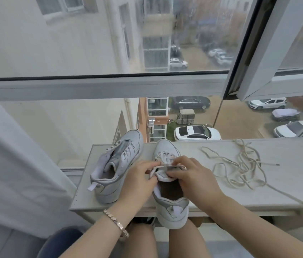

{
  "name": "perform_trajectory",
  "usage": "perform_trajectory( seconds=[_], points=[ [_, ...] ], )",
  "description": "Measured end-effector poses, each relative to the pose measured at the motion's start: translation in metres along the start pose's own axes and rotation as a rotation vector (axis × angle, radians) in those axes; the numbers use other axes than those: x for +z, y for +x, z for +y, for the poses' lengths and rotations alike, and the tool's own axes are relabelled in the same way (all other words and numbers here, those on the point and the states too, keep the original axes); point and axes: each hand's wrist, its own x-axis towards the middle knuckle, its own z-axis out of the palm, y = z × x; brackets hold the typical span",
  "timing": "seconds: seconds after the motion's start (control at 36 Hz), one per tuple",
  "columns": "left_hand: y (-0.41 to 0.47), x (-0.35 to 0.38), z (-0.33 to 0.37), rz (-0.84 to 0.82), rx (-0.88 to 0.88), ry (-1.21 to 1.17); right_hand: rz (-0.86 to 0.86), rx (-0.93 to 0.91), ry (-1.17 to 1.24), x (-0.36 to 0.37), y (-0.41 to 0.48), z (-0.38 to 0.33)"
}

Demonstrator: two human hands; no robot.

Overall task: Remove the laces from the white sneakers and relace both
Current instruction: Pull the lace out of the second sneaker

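Note:
Two white sneakers stand on a pale narrow table (221, 200). The left sneaker (117, 164) has no lace and leans with its toe toward the window. The right sneaker (171, 198) sits in front of me, heel overhanging the table's near edge, with a lace (165, 157) crossing its lower eyelets. My left hand (137, 181) pinches that lace at the shoe's left side. My right hand (193, 175) pinches the lace over the tongue on the right side. A loose lace (240, 164) lies tangled on the table to the right.
A large window with a white frame (109, 86) rises just behind the table; an opened sash (258, 53) hangs at upper right. A white curtain (16, 164) falls at the left. One end of the loose lace trails off the table's right front edge.

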Motion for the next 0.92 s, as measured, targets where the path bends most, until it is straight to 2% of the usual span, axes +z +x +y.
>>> perform_trajectory(
  seconds=[0.17, 0.22, 0.28, 0.36, 0.42, 0.44, 0.5, 0.58, 0.69, 0.78, 0.86, 0.92],
  points=[
    [0.002, 0.0, -0.001, -0.038, -0.103, -0.127, -0.194, -0.016, 0.009, 0.005, -0.001, 0.005],
    [0.004, 0.002, 0.001, -0.065, -0.127, -0.122, -0.276, 0.011, 0.169, 0.0, 0.003, 0.006],
    [0.005, 0.005, 0.003, -0.058, -0.117, -0.096, -0.274, 0.082, 0.403, -0.012, 0.008, 0.005],
    [0.006, 0.008, 0.008, -0.011, -0.073, -0.069, -0.093, 0.306, 0.706, -0.027, 0.021, 0.01],
    [0.008, 0.01, 0.01, 0.009, -0.042, -0.069, 0.003, 0.449, 0.675, -0.028, 0.034, 0.015],
    [0.009, 0.012, 0.011, 0.014, -0.045, -0.085, -0.011, 0.501, 0.583, -0.027, 0.04, 0.018],
    [0.01, 0.014, 0.014, 0.02, -0.087, -0.139, -0.155, 0.568, 0.413, -0.025, 0.054, 0.017],
    [0.011, 0.015, 0.018, 0.024, -0.131, -0.237, -0.376, 0.592, 0.358, -0.025, 0.068, 0.004],
    [0.012, 0.017, 0.018, 0.048, -0.18, -0.31, -0.529, 0.546, 0.255, -0.026, 0.082, -0.006],
    [0.01, 0.017, 0.016, 0.076, -0.178, -0.372, -0.544, 0.51, 0.336, -0.028, 0.08, -0.002],
    [0.009, 0.014, 0.017, 0.065, -0.155, -0.447, -0.457, 0.494, 0.591, -0.027, 0.067, 0.006],
    [0.009, 0.013, 0.016, 0.061, -0.15, -0.502, -0.422, 0.436, 0.639, -0.026, 0.058, 0.011]
  ],
)
